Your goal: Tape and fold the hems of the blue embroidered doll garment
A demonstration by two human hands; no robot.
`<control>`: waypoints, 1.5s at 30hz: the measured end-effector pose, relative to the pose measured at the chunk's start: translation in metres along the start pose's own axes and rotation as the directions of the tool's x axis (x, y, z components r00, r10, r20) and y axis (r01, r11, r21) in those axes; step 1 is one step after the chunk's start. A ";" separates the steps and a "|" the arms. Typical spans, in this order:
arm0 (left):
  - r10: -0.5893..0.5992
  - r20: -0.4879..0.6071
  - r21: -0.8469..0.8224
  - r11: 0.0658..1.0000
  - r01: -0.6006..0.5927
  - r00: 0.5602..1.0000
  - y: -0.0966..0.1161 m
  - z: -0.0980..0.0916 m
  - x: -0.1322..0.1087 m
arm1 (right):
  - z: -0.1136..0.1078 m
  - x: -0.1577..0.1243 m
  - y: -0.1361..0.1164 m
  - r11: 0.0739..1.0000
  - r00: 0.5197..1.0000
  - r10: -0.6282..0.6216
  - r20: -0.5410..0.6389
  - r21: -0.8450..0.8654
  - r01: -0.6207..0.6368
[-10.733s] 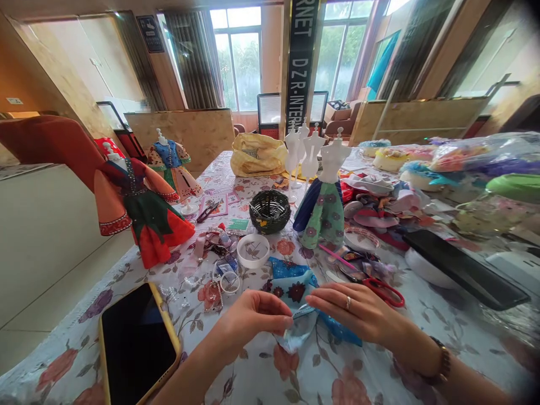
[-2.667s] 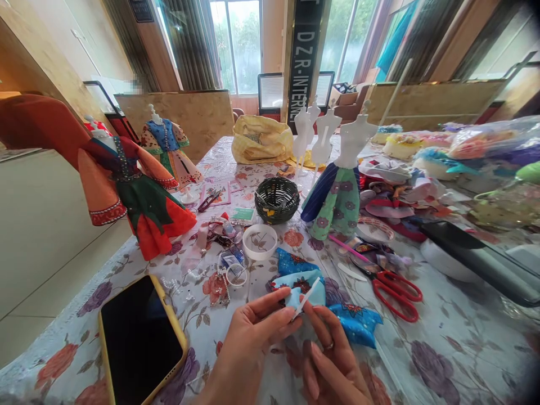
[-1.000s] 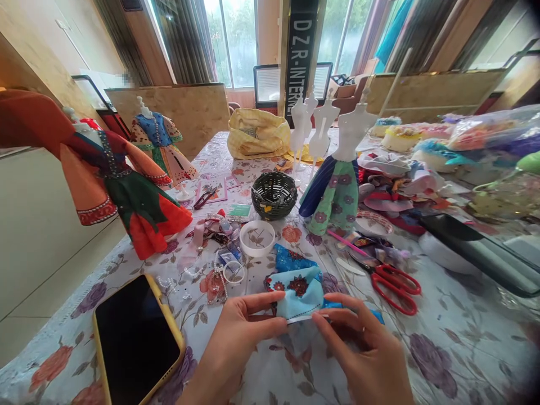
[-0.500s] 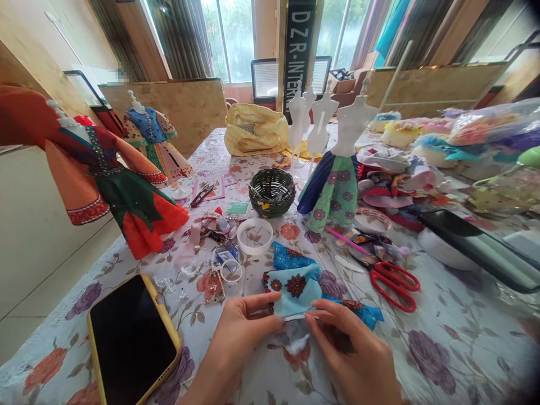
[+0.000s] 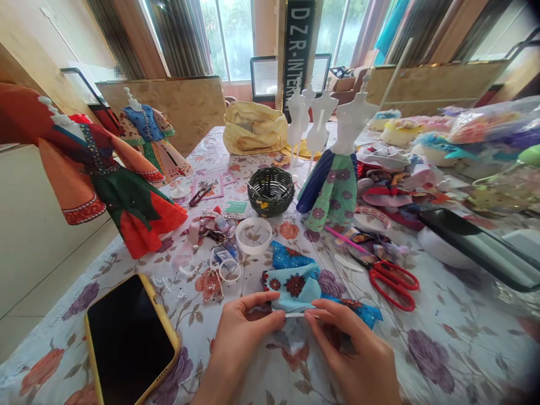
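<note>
A small piece of doll clothing (image 5: pixel 301 284), light blue with red flower motifs and darker blue patterned parts, is stretched between my hands just above the table. My left hand (image 5: pixel 248 332) pinches its near left edge between thumb and fingers. The near right edge is pinched by my right hand (image 5: pixel 346 337), close to the middle. A narrow white strip (image 5: pixel 295 315) shows along the edge between my fingertips. Whether it is tape or folded lining I cannot tell. Red-handled scissors (image 5: pixel 394 284) lie to the right of the garment.
A phone in a yellow case (image 5: pixel 130 340) lies left of my hands. Ahead are a white tape roll (image 5: pixel 253 236), a dark woven basket (image 5: pixel 270 191) and a mannequin in a green and blue skirt (image 5: pixel 333 191). A dressed mannequin (image 5: pixel 101 169) stands left. Fabric scraps (image 5: pixel 396 185) are heaped right.
The garment's near edge has turned slightly, so the white strip shows more plainly between my fingertips. Both hands keep their pinch in nearly the same place.
</note>
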State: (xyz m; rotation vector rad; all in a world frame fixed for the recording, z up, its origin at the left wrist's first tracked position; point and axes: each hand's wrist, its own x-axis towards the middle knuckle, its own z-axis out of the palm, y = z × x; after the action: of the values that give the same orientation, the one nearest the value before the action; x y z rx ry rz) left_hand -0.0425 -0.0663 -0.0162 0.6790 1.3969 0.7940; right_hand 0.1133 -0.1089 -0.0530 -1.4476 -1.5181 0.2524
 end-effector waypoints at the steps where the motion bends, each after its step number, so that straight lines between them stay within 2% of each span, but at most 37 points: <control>1: 0.000 0.012 -0.010 1.000 0.001 1.000 -0.001 -0.001 0.001 | 0.000 0.000 0.000 1.000 1.000 -0.004 0.009 -0.007 0.004; 7: 0.013 0.046 -0.042 0.999 -0.011 0.999 -0.001 -0.003 0.000 | 0.000 0.002 -0.002 1.000 1.000 -0.015 -0.004 -0.017 0.015; 12: -0.005 0.048 -0.060 0.998 0.008 0.999 0.002 -0.001 -0.004 | 0.000 0.004 -0.004 0.999 1.000 0.030 0.006 0.019 -0.031; 16: -0.015 0.062 -0.117 0.993 0.022 0.998 0.003 0.000 -0.005 | 0.001 0.004 -0.005 0.998 0.998 0.051 -0.032 0.022 -0.051; 23: -0.058 0.057 -0.265 0.962 0.071 0.997 0.003 0.003 -0.008 | 0.003 0.002 -0.004 0.999 0.998 -0.007 -0.058 -0.044 0.004; 27: -0.060 0.090 -0.310 0.947 0.085 0.994 0.003 0.002 -0.008 | 0.003 0.003 -0.005 0.997 0.996 -0.045 -0.073 -0.064 0.040; 32: -0.070 0.139 -0.316 0.942 0.111 0.988 0.002 0.002 -0.009 | 0.001 0.005 -0.006 0.992 0.992 -0.107 -0.062 -0.080 0.102; 35: -0.085 0.118 -0.317 0.941 0.118 0.989 0.004 0.003 -0.010 | 0.001 0.004 -0.005 0.989 0.990 -0.131 -0.057 -0.076 0.127; 41: -0.054 0.077 -0.316 0.946 0.075 0.996 0.007 0.005 -0.011 | 0.001 -0.001 0.000 0.992 0.995 -0.097 0.015 -0.083 0.098; 45: -0.043 0.093 -0.224 0.973 0.063 0.995 0.003 0.004 -0.009 | 0.001 -0.002 0.001 0.990 0.993 -0.116 0.025 -0.079 0.118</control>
State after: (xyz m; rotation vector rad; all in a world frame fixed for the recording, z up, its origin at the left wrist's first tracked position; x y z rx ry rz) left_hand -0.0392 -0.0721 -0.0083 0.4910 1.2178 0.8561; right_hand 0.1127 -0.1099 -0.0552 -1.4164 -1.6396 0.1366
